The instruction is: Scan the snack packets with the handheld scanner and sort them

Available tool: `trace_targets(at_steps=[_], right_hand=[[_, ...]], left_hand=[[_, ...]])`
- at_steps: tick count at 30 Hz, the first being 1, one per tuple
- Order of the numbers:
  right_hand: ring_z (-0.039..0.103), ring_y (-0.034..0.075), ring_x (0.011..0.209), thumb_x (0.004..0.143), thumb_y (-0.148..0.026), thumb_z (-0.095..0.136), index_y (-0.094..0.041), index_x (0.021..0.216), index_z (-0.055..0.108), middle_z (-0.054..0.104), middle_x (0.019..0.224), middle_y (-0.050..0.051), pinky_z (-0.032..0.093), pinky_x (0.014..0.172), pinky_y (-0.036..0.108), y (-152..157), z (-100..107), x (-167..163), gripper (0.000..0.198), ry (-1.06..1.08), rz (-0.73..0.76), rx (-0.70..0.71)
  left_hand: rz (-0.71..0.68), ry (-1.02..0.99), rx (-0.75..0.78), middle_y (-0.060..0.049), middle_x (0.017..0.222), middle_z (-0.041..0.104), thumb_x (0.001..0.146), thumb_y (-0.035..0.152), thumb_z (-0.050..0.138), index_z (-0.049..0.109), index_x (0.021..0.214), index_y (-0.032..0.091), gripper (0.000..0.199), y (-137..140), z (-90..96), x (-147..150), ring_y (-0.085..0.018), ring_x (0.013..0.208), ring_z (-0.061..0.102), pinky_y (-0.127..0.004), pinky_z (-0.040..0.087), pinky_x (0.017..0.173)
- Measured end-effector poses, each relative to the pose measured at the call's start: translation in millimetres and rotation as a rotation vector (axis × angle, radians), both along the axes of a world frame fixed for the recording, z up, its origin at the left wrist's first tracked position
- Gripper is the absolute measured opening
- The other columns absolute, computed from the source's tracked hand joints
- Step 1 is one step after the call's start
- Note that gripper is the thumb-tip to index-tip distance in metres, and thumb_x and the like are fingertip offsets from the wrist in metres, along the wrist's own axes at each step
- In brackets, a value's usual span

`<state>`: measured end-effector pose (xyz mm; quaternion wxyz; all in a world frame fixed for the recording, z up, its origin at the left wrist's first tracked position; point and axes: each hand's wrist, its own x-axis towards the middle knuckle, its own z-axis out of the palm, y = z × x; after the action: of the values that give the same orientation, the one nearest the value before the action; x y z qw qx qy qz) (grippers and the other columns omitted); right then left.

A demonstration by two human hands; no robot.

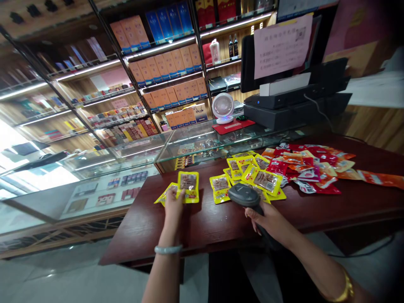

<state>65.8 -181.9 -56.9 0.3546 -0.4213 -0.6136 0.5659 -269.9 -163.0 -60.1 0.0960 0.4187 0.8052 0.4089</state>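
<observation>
My left hand [173,203] grips a yellow snack packet [188,185] with a clear window by its lower left edge, over the left part of the dark red table. Behind those fingers another yellow packet [164,193] partly shows; whether it is also held I cannot tell. A black barcode scanner [244,195] is in my right hand [268,221], fingers wrapped round its handle. Its head is in front of a pile of yellow packets [261,177]. One more yellow packet [220,188] lies at the pile's left side.
Red and orange packets [311,164] are heaped on the table [139,223] at the right. Behind stand a glass display counter [189,141], a small white fan [223,107], a monitor [248,63] with a pink sheet, and shelves of boxes [164,63].
</observation>
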Motion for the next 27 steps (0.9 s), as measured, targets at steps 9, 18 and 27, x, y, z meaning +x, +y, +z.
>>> trace_targets(at_steps=[9, 18, 27], right_hand=[[0.049, 0.012, 0.041, 0.077, -0.069, 0.058, -0.02, 0.09, 0.05, 0.051, 0.048, -0.007, 0.04, 0.043, 0.024, 3.2, -8.8, 5.3, 0.051, -0.007, -0.003, -0.036], [0.049, 0.012, 0.04, 0.082, -0.066, 0.056, -0.019, 0.098, 0.052, 0.051, 0.048, -0.007, 0.039, 0.042, 0.024, 7.1, -19.8, 9.6, 0.049, -0.02, 0.001, 0.016], [0.051, 0.013, 0.04, 0.082, -0.063, 0.058, -0.021, 0.091, 0.051, 0.053, 0.048, -0.005, 0.041, 0.041, 0.025, 17.7, -0.3, 6.0, 0.044, 0.002, 0.009, 0.019]], left_hand=[[-0.108, 0.532, -0.224, -0.012, 0.109, 0.067, 0.087, 0.063, 0.044, 0.063, 0.104, 0.019, 0.051, 13.8, 23.1, 51.0, -0.029, 0.108, 0.058, -0.038, 0.041, 0.094], [-0.278, 0.533, -0.45, -0.02, 0.12, 0.061, 0.077, 0.061, 0.061, 0.06, 0.107, 0.013, 0.056, 47.9, 6.1, 126.6, -0.035, 0.116, 0.053, -0.04, 0.041, 0.091], [-0.389, 0.006, -0.17, -0.001, 0.084, 0.065, 0.075, 0.032, 0.069, 0.043, 0.084, 0.022, 0.03, 20.4, -11.8, 93.7, -0.017, 0.075, 0.062, -0.024, 0.039, 0.063]])
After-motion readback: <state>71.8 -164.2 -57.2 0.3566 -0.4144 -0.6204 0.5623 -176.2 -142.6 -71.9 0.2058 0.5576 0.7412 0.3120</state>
